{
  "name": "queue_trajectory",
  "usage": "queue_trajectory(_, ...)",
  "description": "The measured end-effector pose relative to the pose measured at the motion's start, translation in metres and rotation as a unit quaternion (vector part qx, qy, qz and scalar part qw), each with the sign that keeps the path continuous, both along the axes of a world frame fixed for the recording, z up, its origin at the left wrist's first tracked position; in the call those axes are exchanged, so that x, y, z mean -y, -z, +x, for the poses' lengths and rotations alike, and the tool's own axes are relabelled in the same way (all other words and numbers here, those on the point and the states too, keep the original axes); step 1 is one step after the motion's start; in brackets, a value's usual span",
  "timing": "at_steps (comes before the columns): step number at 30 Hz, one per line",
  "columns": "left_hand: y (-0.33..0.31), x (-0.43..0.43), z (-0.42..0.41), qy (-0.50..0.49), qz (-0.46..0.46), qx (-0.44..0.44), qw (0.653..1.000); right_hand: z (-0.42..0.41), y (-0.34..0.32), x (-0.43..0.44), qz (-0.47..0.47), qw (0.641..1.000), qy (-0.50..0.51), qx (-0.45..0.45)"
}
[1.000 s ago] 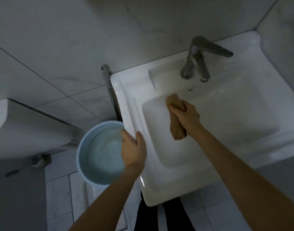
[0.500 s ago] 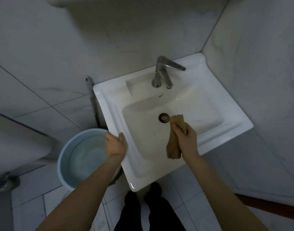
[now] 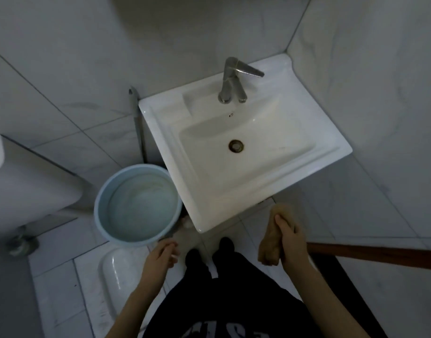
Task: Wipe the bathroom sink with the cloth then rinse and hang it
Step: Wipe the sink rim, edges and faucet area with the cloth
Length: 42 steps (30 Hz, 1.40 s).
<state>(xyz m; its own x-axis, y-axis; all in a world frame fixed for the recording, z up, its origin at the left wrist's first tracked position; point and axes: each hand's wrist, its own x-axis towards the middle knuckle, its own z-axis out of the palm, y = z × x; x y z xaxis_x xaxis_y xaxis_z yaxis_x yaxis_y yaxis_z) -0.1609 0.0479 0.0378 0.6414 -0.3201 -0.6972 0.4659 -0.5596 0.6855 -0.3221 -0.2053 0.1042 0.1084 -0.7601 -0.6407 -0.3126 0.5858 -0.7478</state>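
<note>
The white bathroom sink [image 3: 314, 154] is mounted in the corner, with a steel tap [image 3: 230, 80] at its back and a drain [image 3: 236, 145] in the bowl. My right hand [image 3: 292, 242] holds a bunched tan cloth [image 3: 270, 242] below the sink's front edge, clear of the basin. My left hand [image 3: 162, 256] hangs open and holds nothing, near the floor just below the bucket.
A pale blue bucket [image 3: 101, 215] of water stands left of the sink. A grey pole [image 3: 137, 123] leans on the wall behind it. A white toilet [image 3: 26, 186] is at far left. A brown door sill [image 3: 370, 254] runs along the right.
My right hand pulled the cloth out of the basin to below the front edge. My left hand let go of the sink's left rim and dropped. The view backed away from the sink.
</note>
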Motion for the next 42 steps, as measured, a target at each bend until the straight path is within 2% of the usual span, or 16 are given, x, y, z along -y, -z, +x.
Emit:
queue_trajectory(5, 0.019, -0.04, -0.03, -0.053, 0.058, -0.102, 0.992, -0.014, 0.014, -0.012, 0.024, 0.999, 0.002, -0.034)
queue_trajectory(10, -0.003, -0.024, -0.02, -0.066, 0.034, -0.036, 0.997, -0.004, 0.008, 0.017, 0.014, 0.999, -0.035, -0.031)
queue_trajectory(17, -0.027, 0.054, -0.016, -0.131, -0.012, 0.042, 0.99, 0.003, 0.001, 0.103, -0.028, 0.993, -0.113, 0.025)
queue_trajectory(23, -0.014, 0.139, -0.089, -0.206, 0.017, -0.007, 0.978, -0.003, 0.019, 0.204, -0.035, 0.98, -0.194, 0.023)
queue_trajectory(28, -0.028, 0.21, -0.11, -0.207, 0.01, -0.02, 0.978, 0.001, 0.01, 0.275, -0.041, 0.97, -0.237, 0.029)
queue_trajectory(34, -0.045, 0.258, -0.081, -0.185, 0.002, 0.051, 0.981, 0.031, 0.001, 0.315, -0.036, 0.96, -0.27, 0.064)
queue_trajectory(38, -0.036, 0.261, -0.052, -0.148, 0.052, 0.138, 0.978, 0.064, 0.008, 0.331, -0.058, 0.944, -0.316, 0.069)
queue_trajectory(40, -0.022, 0.254, -0.032, -0.098, 0.127, 0.219, 0.963, 0.091, 0.021, 0.341, -0.101, 0.921, -0.37, 0.064)
queue_trajectory(42, -0.004, 0.248, -0.015, -0.018, 0.214, 0.3, 0.929, 0.125, 0.039, 0.353, -0.191, 0.86, -0.471, 0.043)
